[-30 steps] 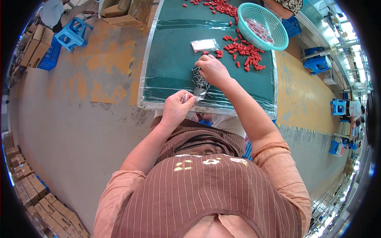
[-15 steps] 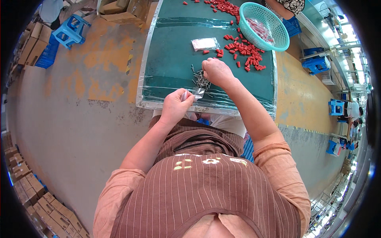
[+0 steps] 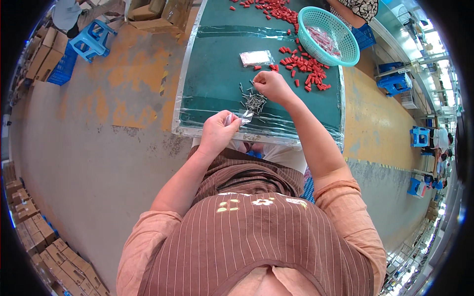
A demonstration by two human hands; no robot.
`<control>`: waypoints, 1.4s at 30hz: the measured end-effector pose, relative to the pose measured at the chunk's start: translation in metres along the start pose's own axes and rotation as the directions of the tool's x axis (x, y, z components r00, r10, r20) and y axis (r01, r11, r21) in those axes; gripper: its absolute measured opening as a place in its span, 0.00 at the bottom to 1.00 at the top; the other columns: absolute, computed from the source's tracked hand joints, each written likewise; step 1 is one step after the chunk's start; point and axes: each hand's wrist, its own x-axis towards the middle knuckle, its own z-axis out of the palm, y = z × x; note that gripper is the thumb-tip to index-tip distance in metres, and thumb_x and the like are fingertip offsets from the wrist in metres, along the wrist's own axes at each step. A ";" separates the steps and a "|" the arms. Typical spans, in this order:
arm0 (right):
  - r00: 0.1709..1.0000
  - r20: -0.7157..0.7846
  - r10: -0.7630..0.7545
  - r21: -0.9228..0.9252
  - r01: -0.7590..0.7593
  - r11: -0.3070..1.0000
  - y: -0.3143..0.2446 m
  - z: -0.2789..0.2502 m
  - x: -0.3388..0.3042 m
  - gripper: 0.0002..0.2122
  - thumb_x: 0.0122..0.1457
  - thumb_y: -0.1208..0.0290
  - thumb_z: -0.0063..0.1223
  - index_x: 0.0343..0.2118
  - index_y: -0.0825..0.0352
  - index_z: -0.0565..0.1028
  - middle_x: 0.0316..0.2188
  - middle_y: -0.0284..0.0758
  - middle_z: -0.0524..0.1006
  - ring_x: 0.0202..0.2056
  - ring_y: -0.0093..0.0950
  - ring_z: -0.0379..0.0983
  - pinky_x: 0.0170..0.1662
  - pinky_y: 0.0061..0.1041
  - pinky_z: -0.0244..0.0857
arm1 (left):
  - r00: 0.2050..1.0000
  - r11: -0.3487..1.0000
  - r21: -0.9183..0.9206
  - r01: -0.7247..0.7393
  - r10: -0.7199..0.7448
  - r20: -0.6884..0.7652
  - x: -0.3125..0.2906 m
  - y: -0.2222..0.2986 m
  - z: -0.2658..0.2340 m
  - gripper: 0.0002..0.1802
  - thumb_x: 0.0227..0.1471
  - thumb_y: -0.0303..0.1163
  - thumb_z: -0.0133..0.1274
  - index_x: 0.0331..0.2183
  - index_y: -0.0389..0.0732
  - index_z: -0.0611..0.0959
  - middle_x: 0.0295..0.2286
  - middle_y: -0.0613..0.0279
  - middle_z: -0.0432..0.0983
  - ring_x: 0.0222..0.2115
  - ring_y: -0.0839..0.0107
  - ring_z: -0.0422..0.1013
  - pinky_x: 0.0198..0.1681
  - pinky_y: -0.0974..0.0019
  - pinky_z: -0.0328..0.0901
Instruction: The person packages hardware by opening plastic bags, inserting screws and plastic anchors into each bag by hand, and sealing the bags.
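My left hand is closed near the table's front edge, pinching a small clear plastic bag whose open end points right. Something reddish shows inside the bag by the fingers. Just beyond it lies a loose pile of thin grey metal pieces that look like screws. My right hand is over the pile's far right side, thumb and fingers pinched together. A small grey metal piece shows at its fingertips. Farther off, a flat stack of clear bags lies beside scattered red plastic caps.
A turquoise basket holding filled clear bags stands at the table's far right. Another person's arm reaches in behind it. The green table has a metal rim. Blue stools and cardboard boxes stand around the floor.
My right hand has lifted slightly away from the screw pile, toward the far side. My left hand with the bag stays almost in place. The view has shifted slightly.
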 end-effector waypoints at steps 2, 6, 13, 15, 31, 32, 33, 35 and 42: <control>0.994 0.032 0.109 0.253 -0.114 0.961 0.006 -0.001 0.003 0.12 0.46 0.69 0.53 0.34 0.69 0.78 0.26 0.42 0.78 0.32 0.35 0.75 0.39 0.30 0.67 | 1.000 1.000 -0.003 0.014 -0.014 -0.003 0.001 0.002 -0.002 0.08 0.46 0.31 0.57 0.25 0.36 0.79 0.18 0.65 0.73 0.20 0.79 0.65 0.26 0.71 0.62; 0.953 0.185 0.240 0.568 -0.303 0.765 -0.004 -0.016 -0.006 0.10 0.52 0.71 0.58 0.34 0.71 0.76 0.24 0.28 0.75 0.27 0.15 0.69 0.32 0.17 0.65 | 0.998 0.999 0.033 0.034 -0.032 -0.049 0.008 0.004 -0.003 0.09 0.46 0.32 0.58 0.24 0.36 0.78 0.18 0.65 0.73 0.20 0.79 0.65 0.26 0.71 0.63; 0.993 0.112 -0.037 0.407 -0.012 0.913 -0.071 -0.034 -0.058 0.06 0.53 0.74 0.56 0.31 0.70 0.78 0.24 0.28 0.73 0.26 0.17 0.68 0.32 0.17 0.64 | 0.995 0.988 0.152 -0.014 0.030 -0.100 0.025 0.017 0.001 0.09 0.46 0.31 0.58 0.23 0.37 0.76 0.18 0.66 0.73 0.20 0.81 0.65 0.26 0.72 0.62; 0.983 0.074 -0.170 0.085 0.163 0.983 -0.082 -0.034 -0.068 0.05 0.50 0.76 0.55 0.30 0.68 0.78 0.25 0.33 0.72 0.27 0.26 0.72 0.32 0.22 0.66 | 0.993 0.978 0.204 -0.049 0.070 -0.097 0.028 0.021 0.007 0.10 0.46 0.32 0.58 0.23 0.37 0.76 0.18 0.64 0.73 0.20 0.80 0.65 0.26 0.72 0.62; 0.961 0.113 -0.254 -0.364 0.278 0.889 -0.086 -0.043 -0.076 0.06 0.47 0.79 0.51 0.28 0.67 0.77 0.29 0.39 0.74 0.36 0.37 0.72 0.40 0.33 0.67 | 0.999 0.998 0.058 0.014 -0.015 0.029 0.033 0.030 0.030 0.12 0.45 0.34 0.55 0.22 0.35 0.76 0.19 0.64 0.74 0.21 0.78 0.68 0.27 0.71 0.62; 0.960 0.115 -0.255 -0.362 0.280 0.889 -0.083 -0.046 -0.075 0.06 0.47 0.79 0.51 0.28 0.67 0.77 0.29 0.39 0.74 0.36 0.37 0.72 0.40 0.33 0.67 | 0.999 0.999 -0.017 0.045 -0.045 0.029 0.033 0.030 0.029 0.10 0.45 0.33 0.55 0.22 0.36 0.76 0.19 0.66 0.74 0.21 0.78 0.67 0.26 0.71 0.62; 0.974 0.042 -0.221 -0.266 0.224 0.938 -0.080 -0.051 -0.074 0.07 0.48 0.79 0.50 0.31 0.67 0.77 0.31 0.39 0.75 0.38 0.39 0.72 0.41 0.34 0.67 | 0.999 0.999 -0.017 0.047 -0.047 0.027 0.033 0.029 0.028 0.10 0.45 0.33 0.55 0.22 0.36 0.76 0.19 0.66 0.74 0.21 0.78 0.67 0.26 0.71 0.62; 0.994 -0.034 -0.102 -0.106 0.098 0.990 -0.072 -0.057 -0.074 0.11 0.50 0.79 0.49 0.37 0.69 0.76 0.38 0.40 0.76 0.41 0.40 0.72 0.43 0.34 0.66 | 0.996 0.996 -0.036 0.085 -0.083 0.035 0.034 0.028 0.025 0.06 0.46 0.30 0.54 0.22 0.39 0.76 0.18 0.70 0.72 0.17 0.81 0.64 0.20 0.74 0.58; 0.942 0.332 0.053 0.552 -0.239 0.799 -0.025 -0.020 -0.069 0.07 0.54 0.79 0.53 0.36 0.73 0.74 0.31 0.32 0.77 0.32 0.19 0.72 0.40 0.21 0.68 | 0.936 0.870 -0.368 0.328 -0.245 0.254 0.034 0.040 0.014 0.06 0.49 0.30 0.53 0.24 0.41 0.74 0.16 0.73 0.66 0.12 0.88 0.52 0.13 0.79 0.45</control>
